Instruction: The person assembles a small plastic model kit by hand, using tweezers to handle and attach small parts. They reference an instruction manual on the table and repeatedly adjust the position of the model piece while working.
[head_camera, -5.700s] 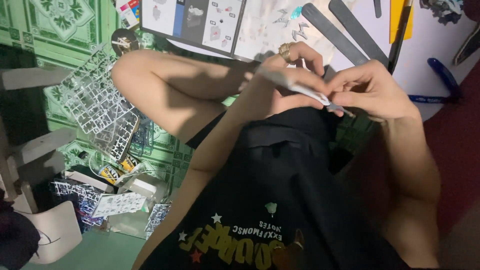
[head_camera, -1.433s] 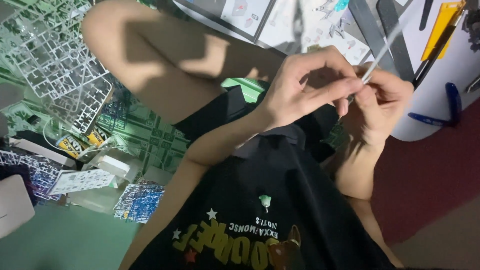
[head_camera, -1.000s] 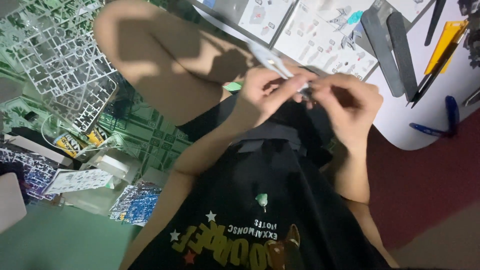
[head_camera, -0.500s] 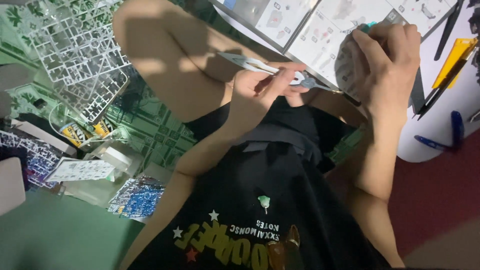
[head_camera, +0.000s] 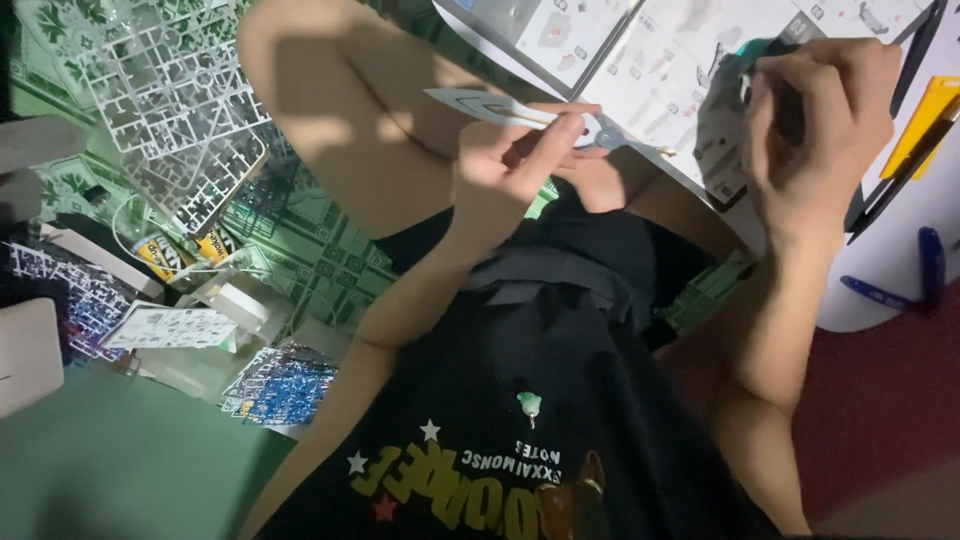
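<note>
Left hand pinches a flat file (fingers curled shut); right hand grips a dark tool.

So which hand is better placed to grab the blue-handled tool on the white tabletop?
Probably the right hand: it is over the paper instruction sheet, nearer the blue-handled tool. The left hand holds a flat pale tool.

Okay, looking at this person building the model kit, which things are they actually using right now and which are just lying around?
In use:
left hand holding a flat white tool
right hand reaching onto the instruction sheet

Lying about:
white parts frame on the floor
blue parts frame
small leaflet
blue pen
yellow tool
</note>
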